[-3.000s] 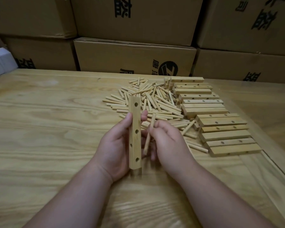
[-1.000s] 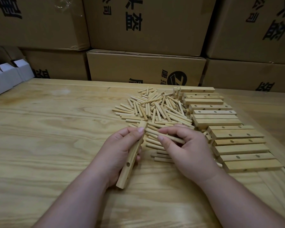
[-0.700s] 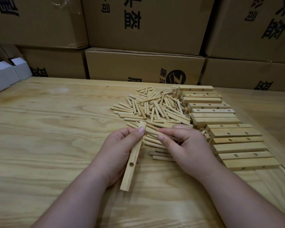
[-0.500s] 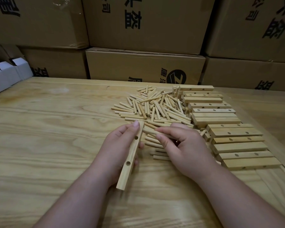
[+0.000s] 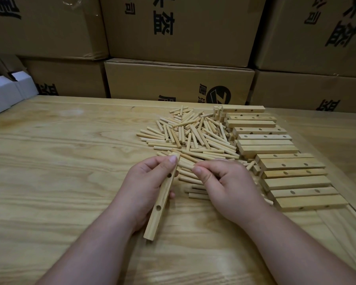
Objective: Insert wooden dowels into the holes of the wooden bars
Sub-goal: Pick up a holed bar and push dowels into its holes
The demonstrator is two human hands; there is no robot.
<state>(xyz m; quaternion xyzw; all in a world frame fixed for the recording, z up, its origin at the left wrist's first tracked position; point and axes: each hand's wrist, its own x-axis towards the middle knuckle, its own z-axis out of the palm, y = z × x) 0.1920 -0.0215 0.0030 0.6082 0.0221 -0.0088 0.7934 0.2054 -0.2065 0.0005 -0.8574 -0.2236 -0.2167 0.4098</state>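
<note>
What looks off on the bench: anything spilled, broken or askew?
Nothing damaged. The dowels lie in a loose, criss-crossed heap, while the bars beside it sit in a fairly neat row. The left hand holds a bar with its visible holes empty; the right hand pinches a dowel.

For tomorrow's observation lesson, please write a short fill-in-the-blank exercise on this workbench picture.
1. The left hand grips a long pale wooden bar with round ____ drilled in it.
2. The right hand pinches a thin round wooden ____ at the pile's near edge.
3. Behind the wooden table stand brown ____ boxes.

Missing words: holes; dowel; cardboard
</note>
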